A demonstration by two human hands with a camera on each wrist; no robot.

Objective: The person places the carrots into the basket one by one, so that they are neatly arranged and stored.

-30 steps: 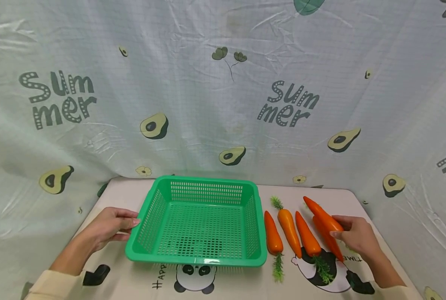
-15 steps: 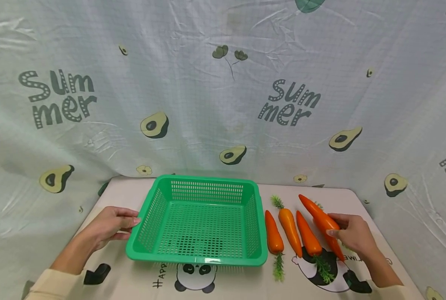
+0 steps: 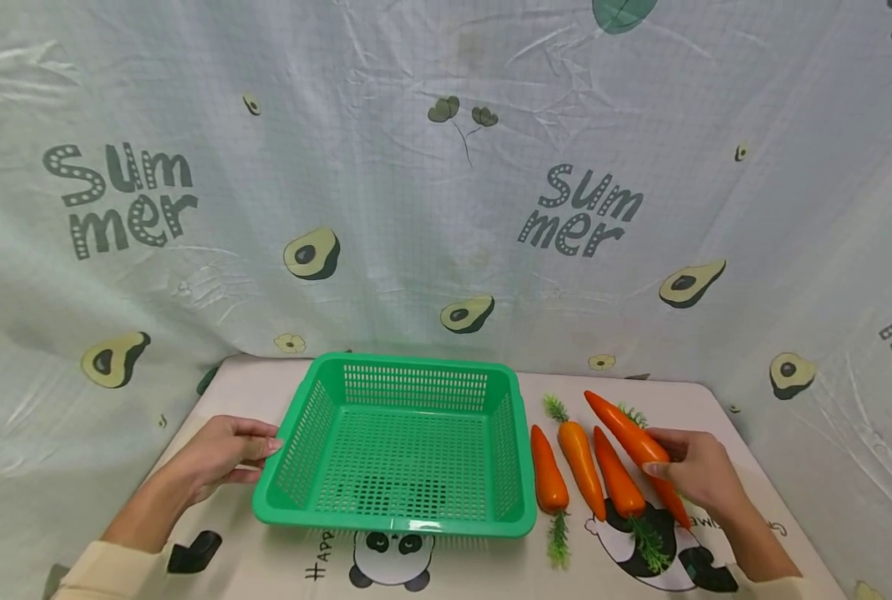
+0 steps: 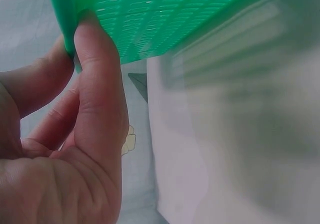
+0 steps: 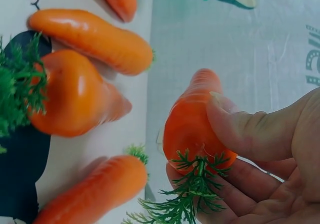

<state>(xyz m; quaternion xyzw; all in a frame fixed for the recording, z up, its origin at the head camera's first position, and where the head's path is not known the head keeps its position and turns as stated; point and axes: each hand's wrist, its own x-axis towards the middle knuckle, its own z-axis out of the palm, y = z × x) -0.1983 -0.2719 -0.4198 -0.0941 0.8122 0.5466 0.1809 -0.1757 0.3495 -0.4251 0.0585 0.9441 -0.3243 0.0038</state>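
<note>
My left hand [image 3: 224,454] pinches the left rim of the green plastic basket [image 3: 393,525], thumb on one side and fingers on the other in the left wrist view. Nothing lies inside the basket. My right hand [image 3: 699,473] grips an orange carrot [image 3: 628,427] near its leafy end, the tip pointing up and left. In the right wrist view, green leaves [image 5: 197,184] hang from the held carrot, which is lifted off the table. Below it in the head view lies another carrot [image 3: 669,498], partly hidden.
Beside the basket's right wall lie a carrot [image 3: 548,475], a lighter orange carrot [image 3: 581,462] with its leaves at the back, and another carrot [image 3: 620,479]. All rest on a pale table mat [image 3: 266,567] with panda prints. A printed curtain [image 3: 386,183] hangs behind.
My right hand has moved left with the carrot, towards the other carrots and the basket. The left hand has stayed at the basket's rim.
</note>
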